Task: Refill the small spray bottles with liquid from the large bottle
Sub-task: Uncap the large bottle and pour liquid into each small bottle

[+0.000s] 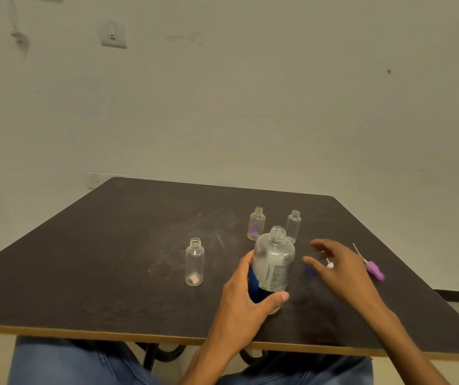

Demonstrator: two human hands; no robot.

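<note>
Blue-jeaned knees [78, 362] sit just under the near edge of the dark table [111, 259]. On it, near the middle, the left hand [243, 294] grips the large bottle [274, 263] low on its body, fingers wrapped behind and thumb across the front; the bottle stands upright, its cap off. The right hand [339, 269] hovers just right of it, fingers spread and holding nothing, above a white spray cap [329, 264] and something small and blue I cannot identify. A purple sprayer [372, 268] lies further right. Three small spray bottles stand uncapped — one clear bottle [194, 262] to the left, a yellowish bottle [257, 223] and another clear one [293, 225] beyond. To pour well, I judge the free hand should steady a small bottle while the large one tips slowly, mouth close over that narrow neck.
</note>
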